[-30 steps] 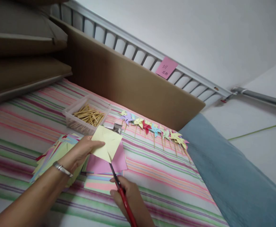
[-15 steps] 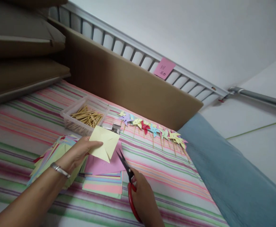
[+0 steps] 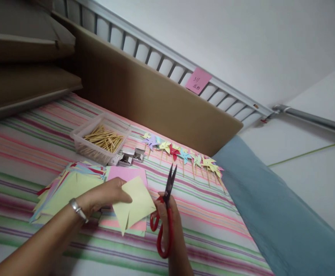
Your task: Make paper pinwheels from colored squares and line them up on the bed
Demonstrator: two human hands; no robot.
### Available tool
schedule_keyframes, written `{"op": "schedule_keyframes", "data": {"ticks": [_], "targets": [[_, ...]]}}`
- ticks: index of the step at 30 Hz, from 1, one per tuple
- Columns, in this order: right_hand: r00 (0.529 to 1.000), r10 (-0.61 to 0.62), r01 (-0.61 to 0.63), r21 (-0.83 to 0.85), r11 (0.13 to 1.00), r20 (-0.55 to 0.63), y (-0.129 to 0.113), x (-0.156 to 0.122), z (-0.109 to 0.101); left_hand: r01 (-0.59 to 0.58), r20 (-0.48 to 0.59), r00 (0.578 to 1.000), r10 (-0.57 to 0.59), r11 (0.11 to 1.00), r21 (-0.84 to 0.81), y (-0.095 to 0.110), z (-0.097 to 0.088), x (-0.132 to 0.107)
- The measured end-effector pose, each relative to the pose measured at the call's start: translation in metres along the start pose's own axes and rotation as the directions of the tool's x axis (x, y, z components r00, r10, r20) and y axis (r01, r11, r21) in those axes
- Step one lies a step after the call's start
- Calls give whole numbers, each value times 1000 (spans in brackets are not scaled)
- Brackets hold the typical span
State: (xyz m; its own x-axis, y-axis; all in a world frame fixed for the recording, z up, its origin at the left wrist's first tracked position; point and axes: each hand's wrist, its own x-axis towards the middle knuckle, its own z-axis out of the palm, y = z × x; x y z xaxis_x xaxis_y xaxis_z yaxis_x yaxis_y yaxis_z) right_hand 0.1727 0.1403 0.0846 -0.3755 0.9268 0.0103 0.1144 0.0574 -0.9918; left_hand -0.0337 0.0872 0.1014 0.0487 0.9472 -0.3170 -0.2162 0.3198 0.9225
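Observation:
My left hand pinches a pale yellow paper square along its left side, thumb on top. Slits run into the square, and one corner hangs down. Red-handled scissors are in my right hand, their slightly parted blades pointing up and away from the paper. The right fingertips are close by the square's right corner; whether they touch it I cannot tell. Beneath the square lies a stack of coloured paper with a pink sheet on top. To the left is a pile of slit paper squares, yellow uppermost.
A clear plastic box holds many thin wooden sticks. Small open boxes stand beside it. Several paper pinwheels on sticks lie in a row near the brown board. Brown packages are stacked at the left.
The yellow square has turned and come down and right, nearer my right hand. The scissors have swung upright, their blades now away from the paper. The small boxes are uncovered.

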Motion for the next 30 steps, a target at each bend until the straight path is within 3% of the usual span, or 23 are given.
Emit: {"op": "schedule_keyframes", "data": {"ticks": [4,7,12,14,17,20,23,26,30], "targets": [[995,20,-18,-25,1000,98,13,3,5,-12,92,996,9,1000,29,-8,10,5],[993,-15,16,-5,1000,116,20,5,6,4,63,998,-4,1000,-4,-11,8,9],[1000,5,-8,100,995,24,6,1,7,-26,0,1000,27,968,-251,-6,8,10],[999,18,-14,120,993,-30,-1,-2,8,-19,14,1000,26,931,-363,-5,16,8],[996,14,-7,89,996,-85,-3,-3,10,11,-17,1000,-19,924,-383,-9,31,7],[994,-25,21,-35,999,-111,2,2,7,-16,-133,991,-32,939,-344,-13,35,8],[985,-44,-5,-282,959,-168,4,7,-1,-103,-224,974,16,918,-382,-11,24,12],[987,-4,-90,-563,822,-163,4,7,-7,-162,-283,958,47,902,-400,-7,12,14],[999,-10,-26,-772,635,-42,9,3,-6,-150,-311,950,32,920,-363,-5,8,14]]}}
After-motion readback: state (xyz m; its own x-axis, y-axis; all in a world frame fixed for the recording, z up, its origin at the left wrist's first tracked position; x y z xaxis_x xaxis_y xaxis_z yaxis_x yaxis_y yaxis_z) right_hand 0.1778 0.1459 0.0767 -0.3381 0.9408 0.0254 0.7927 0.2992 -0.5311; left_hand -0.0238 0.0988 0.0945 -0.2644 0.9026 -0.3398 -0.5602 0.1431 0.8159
